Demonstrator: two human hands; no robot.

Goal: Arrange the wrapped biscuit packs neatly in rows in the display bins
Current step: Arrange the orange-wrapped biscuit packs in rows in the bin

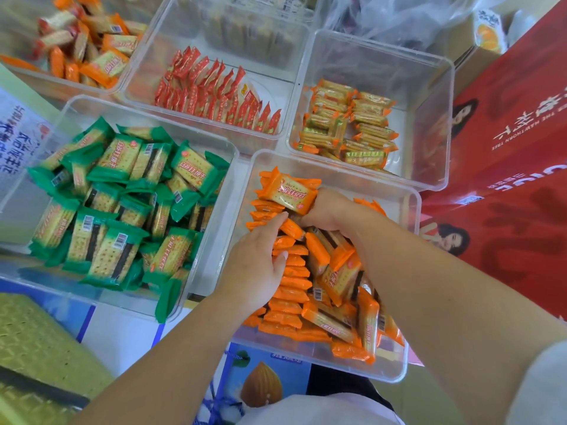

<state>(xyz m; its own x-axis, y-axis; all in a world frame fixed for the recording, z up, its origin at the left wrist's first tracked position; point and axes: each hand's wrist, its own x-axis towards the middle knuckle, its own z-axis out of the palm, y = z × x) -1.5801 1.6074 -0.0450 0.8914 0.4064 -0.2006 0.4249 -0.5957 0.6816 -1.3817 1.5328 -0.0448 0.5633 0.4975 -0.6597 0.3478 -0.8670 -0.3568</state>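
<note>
Our right hand [329,211] grips an orange pack [287,193] just to its left, face up, long side going across the bin [383,194]. Our left hand [254,265] rests flat on the row [291,283] underneath.

Bright even light, soft shadows; wide-angle edge distortion, blurred corners.

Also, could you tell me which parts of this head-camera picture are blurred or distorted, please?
Head view: top-left packs smeared by blur; orange packs near the left hand and right hand sharp; wide-angle lens bows the bin rim; lighting even.
</note>
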